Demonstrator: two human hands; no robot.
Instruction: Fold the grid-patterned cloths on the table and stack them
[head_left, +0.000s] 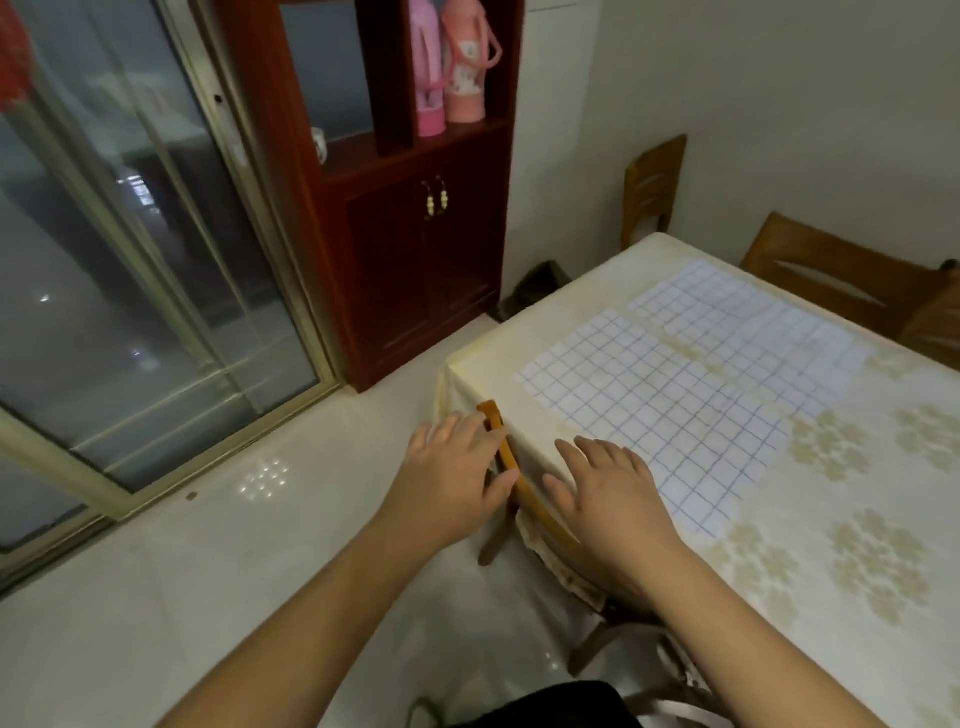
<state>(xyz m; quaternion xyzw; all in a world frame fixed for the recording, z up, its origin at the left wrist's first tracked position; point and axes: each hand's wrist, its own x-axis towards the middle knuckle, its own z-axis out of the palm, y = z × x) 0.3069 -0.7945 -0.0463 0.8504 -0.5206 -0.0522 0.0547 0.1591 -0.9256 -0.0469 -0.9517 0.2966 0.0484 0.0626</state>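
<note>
Two white cloths with a blue grid lie flat and unfolded on the table. The near cloth (670, 410) is the larger in view; the far cloth (748, 317) lies just behind it with a narrow gap between them. My right hand (608, 488) hovers with spread fingers over the table's near left edge, just left of the near cloth's corner, holding nothing. My left hand (457, 467) is spread over the top of a wooden chair back (506, 457), off the table's left side, its thumb touching the wood.
The table (831, 545) has a cream cover with a pale flower print. Wooden chairs (831, 280) stand at the far side. A dark red cabinet (415, 234) with pink flasks stands by the wall, with a sliding glass door (130, 260) to its left.
</note>
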